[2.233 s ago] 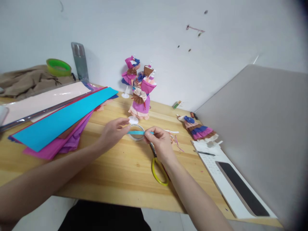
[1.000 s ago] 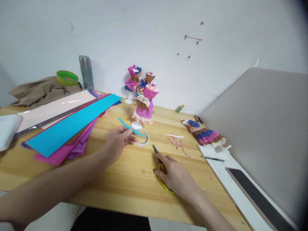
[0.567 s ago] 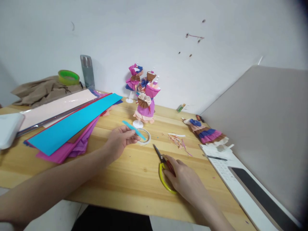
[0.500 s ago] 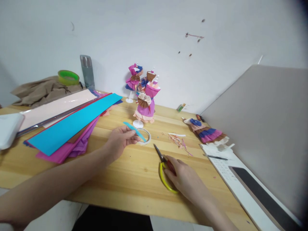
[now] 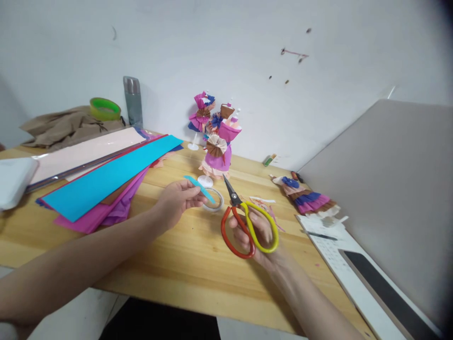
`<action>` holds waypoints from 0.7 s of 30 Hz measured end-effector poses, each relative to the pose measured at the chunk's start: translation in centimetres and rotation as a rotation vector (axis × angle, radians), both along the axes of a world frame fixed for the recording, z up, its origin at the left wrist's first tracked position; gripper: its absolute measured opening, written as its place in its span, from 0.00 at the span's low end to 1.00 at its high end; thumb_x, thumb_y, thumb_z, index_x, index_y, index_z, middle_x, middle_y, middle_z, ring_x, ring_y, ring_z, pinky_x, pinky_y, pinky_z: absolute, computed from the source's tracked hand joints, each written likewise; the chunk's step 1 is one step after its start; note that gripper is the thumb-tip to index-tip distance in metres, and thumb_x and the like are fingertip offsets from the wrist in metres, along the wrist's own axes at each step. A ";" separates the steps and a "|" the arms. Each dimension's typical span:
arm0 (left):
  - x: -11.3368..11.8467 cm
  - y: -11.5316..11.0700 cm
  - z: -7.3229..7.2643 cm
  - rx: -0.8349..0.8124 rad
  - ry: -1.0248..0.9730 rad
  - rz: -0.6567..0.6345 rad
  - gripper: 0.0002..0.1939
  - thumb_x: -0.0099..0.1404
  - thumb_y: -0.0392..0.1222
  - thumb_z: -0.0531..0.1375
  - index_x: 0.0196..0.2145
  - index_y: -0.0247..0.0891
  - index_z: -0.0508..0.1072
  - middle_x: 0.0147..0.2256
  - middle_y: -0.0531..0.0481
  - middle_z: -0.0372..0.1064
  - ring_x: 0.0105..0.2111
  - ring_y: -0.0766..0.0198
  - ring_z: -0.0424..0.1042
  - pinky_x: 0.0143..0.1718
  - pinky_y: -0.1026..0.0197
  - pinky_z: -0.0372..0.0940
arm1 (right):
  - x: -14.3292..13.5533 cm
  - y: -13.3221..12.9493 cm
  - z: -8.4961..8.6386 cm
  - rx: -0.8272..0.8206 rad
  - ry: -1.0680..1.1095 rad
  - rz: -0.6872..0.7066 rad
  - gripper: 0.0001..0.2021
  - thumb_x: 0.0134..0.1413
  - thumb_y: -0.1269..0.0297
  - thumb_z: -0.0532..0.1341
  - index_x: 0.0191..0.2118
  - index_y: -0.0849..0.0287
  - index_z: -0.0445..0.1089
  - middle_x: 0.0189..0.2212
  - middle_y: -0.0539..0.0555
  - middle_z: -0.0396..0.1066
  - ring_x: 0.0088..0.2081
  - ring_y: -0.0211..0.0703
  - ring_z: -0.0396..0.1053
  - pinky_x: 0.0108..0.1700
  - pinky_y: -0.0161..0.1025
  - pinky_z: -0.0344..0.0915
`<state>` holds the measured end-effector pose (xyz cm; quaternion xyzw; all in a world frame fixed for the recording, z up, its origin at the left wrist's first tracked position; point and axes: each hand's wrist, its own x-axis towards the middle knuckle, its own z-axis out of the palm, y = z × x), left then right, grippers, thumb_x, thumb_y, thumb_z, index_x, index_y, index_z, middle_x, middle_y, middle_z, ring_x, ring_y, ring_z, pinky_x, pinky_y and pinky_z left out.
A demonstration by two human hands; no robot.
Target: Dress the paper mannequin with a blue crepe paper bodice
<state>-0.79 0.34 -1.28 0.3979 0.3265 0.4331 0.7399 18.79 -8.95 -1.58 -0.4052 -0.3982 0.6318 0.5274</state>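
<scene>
Between its thumb and fingers, my left hand point(image 5: 179, 200) pinches a narrow strip of blue paper point(image 5: 199, 189). Just beneath that strip, a roll of white tape point(image 5: 220, 200) lies on the table. My right hand point(image 5: 260, 231) holds scissors point(image 5: 233, 194) with one red and one yellow handle, fingers through the loops and palm turned up. The blades look closed and point up and away, toward the small dress forms. Paper scraps point(image 5: 264, 204) lie partly hidden behind the scissors.
Several dress forms in paper dresses point(image 5: 219, 160) stand by the wall. Folded blue crepe paper point(image 5: 106, 182) lies on the left, near a flask point(image 5: 133, 101) and a green tape roll point(image 5: 105, 109). At right are a layered paper skirt point(image 5: 311, 200) and a white keyboard point(image 5: 332, 250).
My right hand has lifted the scissors off the table and turned palm up, with the loops now around its fingers. My left hand still pinches the blue strip. The view shifts slightly.
</scene>
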 end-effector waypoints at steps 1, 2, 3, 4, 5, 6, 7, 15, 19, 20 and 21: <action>0.0 0.0 0.0 0.001 -0.002 0.005 0.06 0.59 0.34 0.65 0.27 0.32 0.72 0.24 0.48 0.75 0.26 0.67 0.75 0.32 0.66 0.68 | -0.4 0.3 0.2 0.031 0.020 0.022 0.19 0.45 0.49 0.70 0.37 0.56 0.67 0.26 0.48 0.65 0.19 0.31 0.56 0.20 0.31 0.57; 0.0 0.1 0.1 0.002 -0.002 0.012 0.06 0.59 0.34 0.65 0.27 0.32 0.72 0.24 0.48 0.75 0.27 0.67 0.75 0.32 0.66 0.68 | -0.7 0.6 0.3 0.075 0.030 0.043 0.21 0.42 0.51 0.72 0.40 0.54 0.67 0.28 0.47 0.64 0.21 0.32 0.57 0.22 0.32 0.59; 0.0 0.1 0.1 0.004 -0.001 0.016 0.06 0.59 0.33 0.65 0.27 0.32 0.72 0.24 0.48 0.75 0.27 0.67 0.75 0.32 0.65 0.68 | -0.9 0.9 0.4 0.125 0.025 0.060 0.25 0.39 0.51 0.73 0.43 0.52 0.67 0.29 0.47 0.62 0.23 0.33 0.58 0.24 0.33 0.61; 0.0 0.0 0.1 0.006 -0.001 0.019 0.06 0.58 0.33 0.65 0.26 0.32 0.72 0.24 0.48 0.75 0.27 0.67 0.75 0.32 0.65 0.69 | -0.9 1.2 0.3 0.177 0.003 0.071 0.29 0.37 0.51 0.74 0.46 0.51 0.66 0.30 0.46 0.60 0.24 0.33 0.58 0.27 0.35 0.62; 0.0 0.0 0.2 0.011 -0.001 0.019 0.06 0.58 0.33 0.65 0.26 0.32 0.72 0.24 0.48 0.75 0.26 0.67 0.75 0.32 0.65 0.69 | -0.8 1.6 0.2 0.227 -0.045 0.075 0.32 0.37 0.49 0.74 0.49 0.49 0.65 0.30 0.46 0.59 0.25 0.34 0.58 0.29 0.36 0.63; 0.0 0.0 0.2 0.016 0.000 0.018 0.06 0.58 0.33 0.65 0.26 0.32 0.72 0.24 0.49 0.75 0.26 0.67 0.75 0.32 0.65 0.69 | -0.6 2.0 0.0 0.270 -0.124 0.069 0.34 0.38 0.47 0.73 0.52 0.49 0.64 0.30 0.46 0.58 0.26 0.35 0.58 0.30 0.37 0.63; 0.1 -0.1 0.2 0.021 0.004 0.016 0.06 0.58 0.33 0.65 0.26 0.32 0.72 0.23 0.49 0.75 0.26 0.68 0.74 0.31 0.66 0.68 | -0.3 2.3 -0.3 0.309 -0.228 0.063 0.35 0.39 0.45 0.72 0.54 0.49 0.63 0.31 0.47 0.58 0.26 0.36 0.58 0.31 0.38 0.63; 0.4 -0.5 0.2 0.038 0.077 -0.001 0.05 0.57 0.32 0.66 0.26 0.31 0.73 0.22 0.47 0.75 0.24 0.67 0.74 0.28 0.67 0.67 | 1.7 2.3 -2.4 0.372 -0.725 0.150 0.32 0.49 0.35 0.60 0.50 0.55 0.62 0.33 0.51 0.61 0.30 0.41 0.59 0.31 0.38 0.59; 0.7 -0.6 0.0 0.046 0.099 -0.013 0.06 0.56 0.33 0.67 0.26 0.31 0.73 0.22 0.47 0.75 0.23 0.66 0.74 0.28 0.66 0.67 | 1.3 1.3 -1.6 0.349 -0.737 0.187 0.30 0.50 0.33 0.57 0.46 0.55 0.62 0.33 0.51 0.62 0.29 0.40 0.58 0.30 0.37 0.57; 0.7 -0.7 0.0 0.045 0.101 -0.013 0.06 0.56 0.34 0.67 0.26 0.31 0.73 0.22 0.47 0.75 0.23 0.67 0.74 0.28 0.66 0.67 | 1.2 1.1 -1.3 0.348 -0.751 0.192 0.29 0.51 0.34 0.57 0.45 0.56 0.61 0.33 0.52 0.62 0.29 0.40 0.58 0.30 0.38 0.57; 0.8 -0.7 0.0 0.043 0.103 -0.014 0.06 0.56 0.34 0.67 0.26 0.31 0.73 0.22 0.47 0.75 0.23 0.67 0.74 0.28 0.66 0.68 | 1.0 0.9 -1.0 0.349 -0.773 0.198 0.28 0.52 0.35 0.57 0.43 0.56 0.61 0.33 0.52 0.63 0.29 0.40 0.58 0.30 0.38 0.56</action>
